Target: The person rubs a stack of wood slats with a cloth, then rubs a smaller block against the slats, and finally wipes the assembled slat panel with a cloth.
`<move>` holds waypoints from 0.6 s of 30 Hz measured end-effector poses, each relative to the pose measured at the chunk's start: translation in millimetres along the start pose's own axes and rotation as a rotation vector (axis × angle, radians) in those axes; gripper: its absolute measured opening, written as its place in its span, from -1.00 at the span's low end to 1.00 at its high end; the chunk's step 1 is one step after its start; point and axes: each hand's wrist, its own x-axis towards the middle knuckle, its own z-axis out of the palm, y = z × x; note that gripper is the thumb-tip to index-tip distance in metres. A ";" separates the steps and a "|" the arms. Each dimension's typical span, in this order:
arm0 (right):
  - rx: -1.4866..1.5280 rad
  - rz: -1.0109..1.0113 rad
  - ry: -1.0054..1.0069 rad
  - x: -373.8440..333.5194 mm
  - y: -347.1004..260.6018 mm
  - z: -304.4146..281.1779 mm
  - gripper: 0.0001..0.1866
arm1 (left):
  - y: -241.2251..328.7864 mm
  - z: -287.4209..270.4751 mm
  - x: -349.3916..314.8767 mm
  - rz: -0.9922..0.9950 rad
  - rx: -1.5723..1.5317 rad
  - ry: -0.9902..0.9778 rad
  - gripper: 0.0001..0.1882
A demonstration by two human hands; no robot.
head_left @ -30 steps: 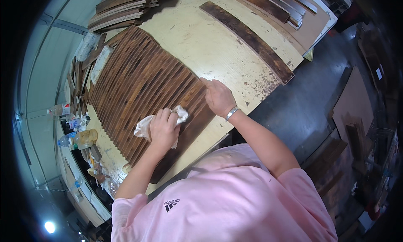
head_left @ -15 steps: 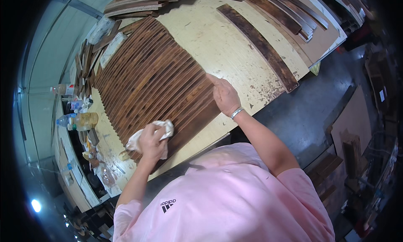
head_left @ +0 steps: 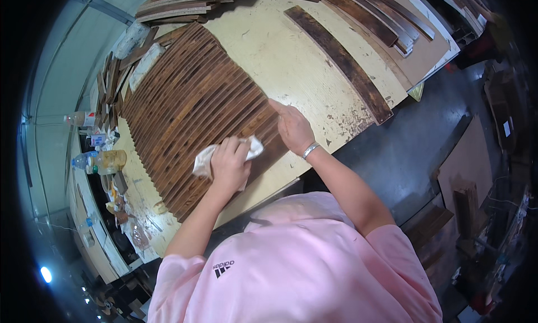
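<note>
Dark brown wooden strips (head_left: 185, 104) lie side by side on the pale worktable, forming one ridged, grained sheet. My left hand (head_left: 230, 165) is closed around a crumpled white cloth (head_left: 204, 161) and presses it on the strips nearest me. Part of the cloth pokes out beyond my fingers on the right; the rest is under my palm. At the right-hand ends of the strips, my right hand (head_left: 295, 131) grips the edge, one finger pointing up along it. Its fingertips are partly hidden. A metal bracelet circles that wrist.
A separate dark board (head_left: 342, 62) lies on the worktable (head_left: 263, 42) to the right. Stacked boards (head_left: 179, 3) stand at the far left, more planks (head_left: 364, 14) at the far right. A bottle of yellowish liquid (head_left: 112, 161) and other bottles line the left edge. Offcuts (head_left: 465, 205) lean at the lower right.
My left hand has slid the cloth right and slightly away from me across the strips. My right hand stays at the strip ends. The whole view has shifted slightly.
</note>
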 end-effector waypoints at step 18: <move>-0.199 0.103 -0.515 -7.7 3.2 -28.7 -0.05 | 22.2 47.5 90.4 0.243 -0.185 -0.051 -0.57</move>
